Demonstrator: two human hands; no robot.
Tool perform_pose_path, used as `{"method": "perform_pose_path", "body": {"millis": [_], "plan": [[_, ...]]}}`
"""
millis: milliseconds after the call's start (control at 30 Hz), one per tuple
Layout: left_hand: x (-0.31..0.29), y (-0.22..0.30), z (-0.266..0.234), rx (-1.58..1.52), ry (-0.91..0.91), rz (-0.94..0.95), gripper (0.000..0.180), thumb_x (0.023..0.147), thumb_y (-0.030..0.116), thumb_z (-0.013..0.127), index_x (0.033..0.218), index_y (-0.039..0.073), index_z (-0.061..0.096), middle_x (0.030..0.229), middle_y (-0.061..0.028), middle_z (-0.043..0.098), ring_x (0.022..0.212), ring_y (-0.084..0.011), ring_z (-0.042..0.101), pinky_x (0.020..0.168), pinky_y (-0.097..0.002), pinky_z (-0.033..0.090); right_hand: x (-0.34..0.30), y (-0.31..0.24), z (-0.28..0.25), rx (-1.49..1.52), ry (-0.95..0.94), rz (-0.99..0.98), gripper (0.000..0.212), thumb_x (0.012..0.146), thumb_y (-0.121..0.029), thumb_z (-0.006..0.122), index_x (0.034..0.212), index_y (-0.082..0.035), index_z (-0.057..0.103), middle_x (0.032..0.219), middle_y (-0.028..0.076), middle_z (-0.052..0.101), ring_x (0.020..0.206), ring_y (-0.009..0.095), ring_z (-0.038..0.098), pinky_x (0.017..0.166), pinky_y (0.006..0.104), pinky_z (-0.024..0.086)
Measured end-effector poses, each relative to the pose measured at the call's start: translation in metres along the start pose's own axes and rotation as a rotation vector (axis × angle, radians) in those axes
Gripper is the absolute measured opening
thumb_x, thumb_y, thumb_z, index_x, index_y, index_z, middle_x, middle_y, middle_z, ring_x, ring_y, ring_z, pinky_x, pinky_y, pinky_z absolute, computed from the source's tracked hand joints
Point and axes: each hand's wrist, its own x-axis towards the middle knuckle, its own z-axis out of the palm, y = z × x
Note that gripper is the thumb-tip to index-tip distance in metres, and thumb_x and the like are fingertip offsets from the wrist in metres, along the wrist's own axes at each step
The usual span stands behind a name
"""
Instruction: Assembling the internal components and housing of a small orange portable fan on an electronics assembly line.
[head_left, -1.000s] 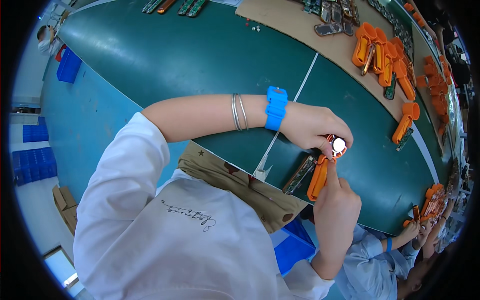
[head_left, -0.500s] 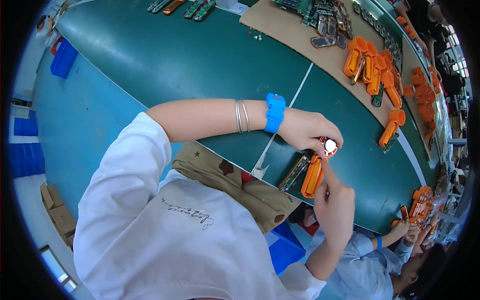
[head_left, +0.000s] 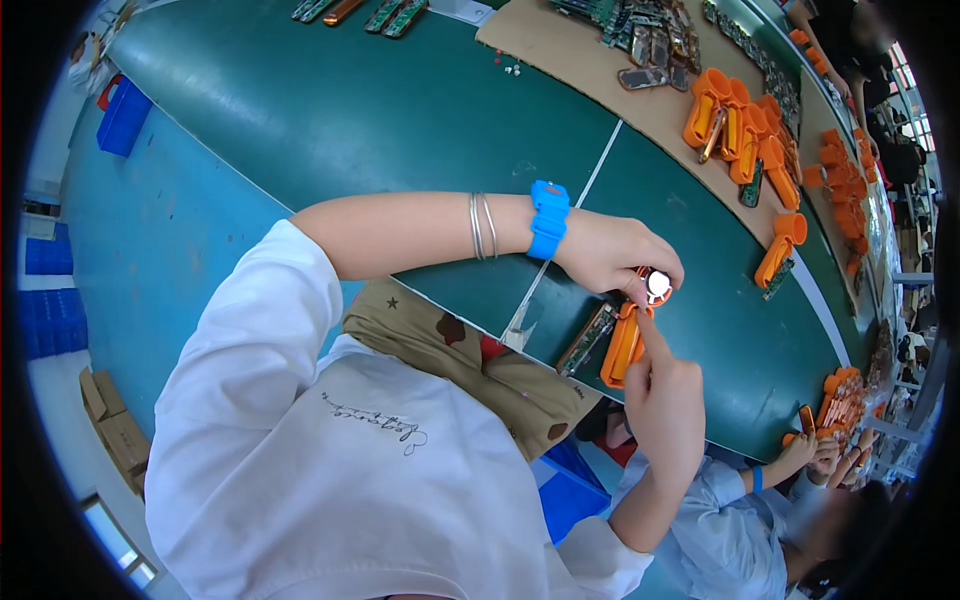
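My left hand point(head_left: 622, 256), with a blue wristband and silver bangles on its arm, is closed around the round head of an orange plastic housing point(head_left: 622, 352). A bright white disc point(head_left: 658, 285) shows inside that ring, beside the thumb. The housing's long handle points toward me and rests on the green table. My right hand point(head_left: 665, 405) has its index finger stretched out, the tip touching the housing just below the ring; its other fingers are curled, with nothing visible in them. Left of the handle lies a narrow circuit board assembly point(head_left: 588, 340).
Several orange housings point(head_left: 745, 130) lie on a cardboard sheet point(head_left: 570, 60) at the far right, near a heap of circuit boards point(head_left: 650, 40). One more housing point(head_left: 780, 250) sits nearer. Small white and red bits point(head_left: 512, 68) are scattered beyond. A co-worker's hands point(head_left: 810, 455) work at lower right.
My right hand has shifted slightly up and left, its fingertip still against the housing. My left hand keeps its hold. The whole view has moved a little.
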Motion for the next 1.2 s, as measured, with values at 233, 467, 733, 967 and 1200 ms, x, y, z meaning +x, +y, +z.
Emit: {"method": "perform_pose_path", "body": {"millis": [233,467,733,967,1200], "plan": [[-0.011,0.000,0.008,0.197,0.194,0.089,0.047,0.084,0.016,0.066,0.122,-0.003,0.047,0.120,-0.0198,0.053,0.111,-0.0360,0.052,0.093,-0.0396,0.044,-0.004,0.001,0.002,-0.180,0.037,-0.107,0.050,0.080,-0.005,0.058,0.128,0.001,0.050,0.053,0.016,0.055,0.047,0.031,0.057,0.047,0.0388,0.046],[-0.047,0.079,0.041,0.349,0.418,-0.483,0.053,0.085,0.023,0.064,0.124,-0.006,0.043,0.099,-0.0184,0.053,0.091,-0.0333,0.055,0.079,-0.0391,0.047,-0.028,0.068,-0.019,0.764,0.247,-0.022,0.046,0.088,-0.014,0.061,0.130,0.000,0.048,0.083,0.007,0.062,0.058,0.008,0.050,0.051,0.0200,0.041],[-0.040,0.071,0.088,0.588,0.530,-0.564,0.055,0.079,0.017,0.066,0.122,-0.010,0.045,0.091,-0.0155,0.050,0.080,-0.0291,0.055,0.071,-0.0373,0.047,0.015,0.057,0.008,0.707,0.262,-0.310,0.015,0.088,-0.002,0.060,0.101,0.003,0.062,0.105,0.011,0.059,0.078,0.012,0.053,0.071,0.0223,0.044],[-0.054,0.062,0.062,-0.055,0.467,-0.572,0.042,0.085,0.002,0.056,0.126,0.001,0.045,0.097,-0.0108,0.051,0.076,-0.0173,0.059,0.067,-0.0298,0.051,0.023,0.054,0.018,0.996,0.076,0.011,0.013,0.088,-0.003,0.063,0.097,0.006,0.062,0.096,0.010,0.065,0.077,0.010,0.058,0.065,0.0205,0.045],[-0.059,0.062,0.047,-1.073,0.462,-0.674,0.049,0.094,0.004,0.050,0.141,0.005,0.034,0.112,-0.0116,0.053,0.087,-0.0156,0.061,0.077,-0.0269,0.054,0.027,0.043,0.031,1.079,0.227,-0.121,0.011,0.086,0.000,0.064,0.094,0.006,0.063,0.084,0.006,0.061,0.072,0.007,0.056,0.061,0.0188,0.043]]}}
